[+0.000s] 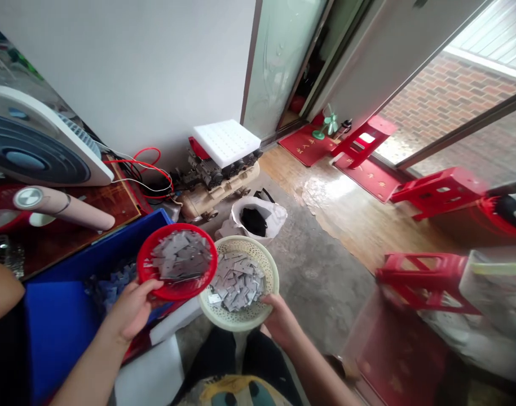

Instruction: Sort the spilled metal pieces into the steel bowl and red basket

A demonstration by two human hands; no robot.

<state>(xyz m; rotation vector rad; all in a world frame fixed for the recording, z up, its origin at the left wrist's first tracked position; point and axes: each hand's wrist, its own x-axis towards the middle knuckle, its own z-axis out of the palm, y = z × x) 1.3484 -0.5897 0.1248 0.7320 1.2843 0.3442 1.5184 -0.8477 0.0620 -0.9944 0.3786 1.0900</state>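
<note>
My left hand [133, 307] grips the near rim of a red plastic basket [150, 276], which is piled with several flat grey metal pieces [179, 256]. My right hand [281, 318] holds the near edge of a cream perforated basket [271, 270], also filled with several grey metal pieces [237, 281]. The red basket's rim overlaps the cream one's left side. Both baskets are held above my lap and the floor.
A blue crate [58, 321] with more grey pieces stands at my left, beside a wooden table with a white fan [38, 141] and a pink bottle [63, 207]. An air compressor [215, 180], a white bag [258, 217] and red stools [418, 279] stand on the floor.
</note>
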